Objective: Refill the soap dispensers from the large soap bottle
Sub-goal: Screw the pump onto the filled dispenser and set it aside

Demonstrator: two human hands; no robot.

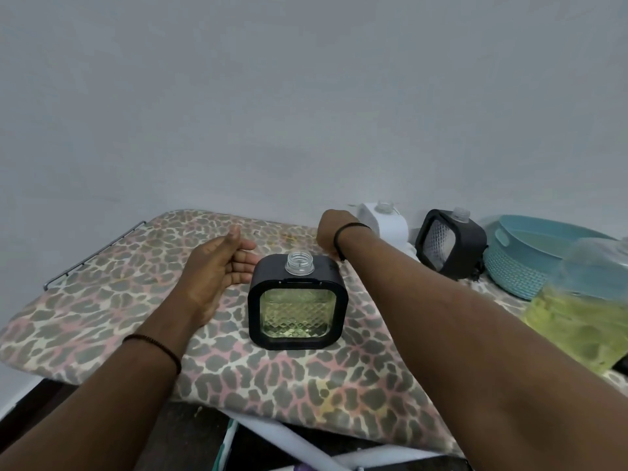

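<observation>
Hidden fingers, blurred bottle

The right hand (pixel 329 232) bends behind the near dispenser (pixel 297 302), fingers out of sight; the large soap bottle (pixel 584 307) is blurred and cut off at right.

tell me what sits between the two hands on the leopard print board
In the head view, the black dispenser with yellow-green soap and an open, capless neck stands between the left hand and the right hand, on the leopard-print board.

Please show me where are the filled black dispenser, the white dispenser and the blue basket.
filled black dispenser (pixel 295 312): head view, on its patterned front window.
white dispenser (pixel 390 223): head view, on its white body below the neck.
blue basket (pixel 509 270): head view, on its woven outer wall.
</observation>
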